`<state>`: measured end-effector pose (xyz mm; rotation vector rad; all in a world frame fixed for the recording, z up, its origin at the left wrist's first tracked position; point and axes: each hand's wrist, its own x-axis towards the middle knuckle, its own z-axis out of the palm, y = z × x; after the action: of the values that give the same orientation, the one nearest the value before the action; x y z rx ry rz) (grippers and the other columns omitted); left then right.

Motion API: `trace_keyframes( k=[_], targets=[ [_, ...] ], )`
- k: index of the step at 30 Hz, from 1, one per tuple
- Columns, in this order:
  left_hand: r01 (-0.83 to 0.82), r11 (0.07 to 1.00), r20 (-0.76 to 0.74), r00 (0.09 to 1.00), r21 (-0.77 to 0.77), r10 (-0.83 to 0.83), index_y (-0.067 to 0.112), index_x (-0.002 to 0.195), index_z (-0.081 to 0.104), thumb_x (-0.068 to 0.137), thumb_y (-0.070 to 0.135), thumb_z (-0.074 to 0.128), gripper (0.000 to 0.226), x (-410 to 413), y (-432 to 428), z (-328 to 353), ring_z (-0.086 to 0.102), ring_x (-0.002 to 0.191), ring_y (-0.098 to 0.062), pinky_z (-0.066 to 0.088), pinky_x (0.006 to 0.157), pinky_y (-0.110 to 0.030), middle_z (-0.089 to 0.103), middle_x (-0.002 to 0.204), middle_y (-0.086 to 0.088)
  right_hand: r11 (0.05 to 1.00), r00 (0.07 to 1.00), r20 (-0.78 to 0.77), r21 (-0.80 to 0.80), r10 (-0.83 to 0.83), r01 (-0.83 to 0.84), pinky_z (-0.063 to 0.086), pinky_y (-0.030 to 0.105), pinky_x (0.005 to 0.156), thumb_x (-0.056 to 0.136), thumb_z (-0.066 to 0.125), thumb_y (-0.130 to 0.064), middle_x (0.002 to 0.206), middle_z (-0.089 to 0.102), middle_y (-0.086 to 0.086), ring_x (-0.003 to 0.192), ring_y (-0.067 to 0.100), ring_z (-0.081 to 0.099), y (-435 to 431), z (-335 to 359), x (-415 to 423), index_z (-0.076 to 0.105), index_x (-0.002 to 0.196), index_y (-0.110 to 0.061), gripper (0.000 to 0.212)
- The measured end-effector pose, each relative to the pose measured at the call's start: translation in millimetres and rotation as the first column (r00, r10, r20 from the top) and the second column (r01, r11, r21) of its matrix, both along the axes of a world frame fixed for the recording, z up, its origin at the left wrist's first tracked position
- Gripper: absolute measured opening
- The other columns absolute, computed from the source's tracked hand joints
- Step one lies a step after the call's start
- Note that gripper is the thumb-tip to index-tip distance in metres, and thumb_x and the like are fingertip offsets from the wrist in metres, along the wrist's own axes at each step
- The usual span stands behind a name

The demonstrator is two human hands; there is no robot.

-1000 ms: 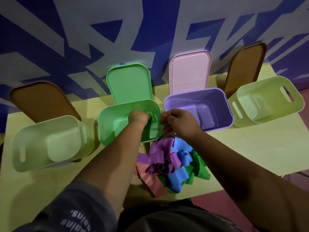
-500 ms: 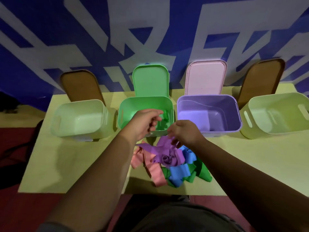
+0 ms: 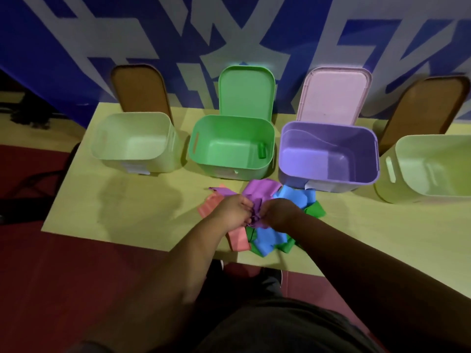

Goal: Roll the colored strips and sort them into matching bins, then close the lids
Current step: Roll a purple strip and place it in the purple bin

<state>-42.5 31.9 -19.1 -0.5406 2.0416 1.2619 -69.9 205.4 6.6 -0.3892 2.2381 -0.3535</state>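
Both hands [image 3: 257, 212] on purple strip [image 3: 260, 193]

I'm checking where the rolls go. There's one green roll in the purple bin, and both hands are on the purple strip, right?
Not quite. The head view shows the green roll inside the green bin, not the purple bin, which looks empty. The rest holds: the left hand and right hand are both on the purple strip.

Dim scene, light from above and ahead. Soft blotchy shadow on the desk [image 3: 132, 200] left of the hands. Forearms nearly black at the bottom. Wide-angle bowing at the edges; overall soft, slight motion blur.
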Motion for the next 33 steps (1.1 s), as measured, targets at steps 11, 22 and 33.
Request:
trace_keyframes(
  k=[11, 22, 33],
  targets=[
    [-0.049, 0.999, -0.18, 0.983, -0.015, 0.045, 0.028, 0.093, 0.077, 0.1, 0.014, 0.071, 0.017, -10, 5, 46, 0.068, 0.076, -0.016, 0.055, 0.077, -0.034, 0.078, 0.084, 0.003, 0.836, 0.893, -0.125, -0.427, -0.432, 0.345, 0.055, 0.04, 0.083, 0.088, 0.074, -0.015, 0.087, 0.079, 0.012, 0.089, 0.03, 0.072, 11, 30, -13, 0.084, 0.085, -0.014, 0.01],
    [-0.334, 0.789, -0.066, 0.903, 0.515, 0.425, 0.01, 0.102, 0.065, 0.107, 0.02, 0.066, 0.011, -41, -10, 155, 0.077, 0.092, -0.031, 0.065, 0.093, -0.048, 0.072, 0.101, -0.014, 0.497, 0.706, 0.078, -0.657, -0.704, 0.567, 0.06, 0.036, 0.05, 0.097, 0.072, -0.022, 0.072, 0.067, 0.009, 0.065, 0.021, 0.066, 20, 124, -53, 0.069, 0.078, -0.014, 0.021],
    [-0.054, 0.883, -0.261, 0.945, 0.467, 0.195, 0.013, 0.126, 0.074, 0.102, 0.029, 0.072, 0.029, -58, 1, 228, 0.072, 0.1, -0.029, 0.056, 0.094, -0.048, 0.078, 0.107, -0.009, 0.113, 0.676, 0.309, -0.857, -0.669, 0.503, 0.057, 0.031, 0.071, 0.097, 0.063, 0.003, 0.095, 0.076, 0.011, 0.075, 0.015, 0.069, 27, 204, -65, 0.076, 0.105, -0.007, 0.019]
  ],
)
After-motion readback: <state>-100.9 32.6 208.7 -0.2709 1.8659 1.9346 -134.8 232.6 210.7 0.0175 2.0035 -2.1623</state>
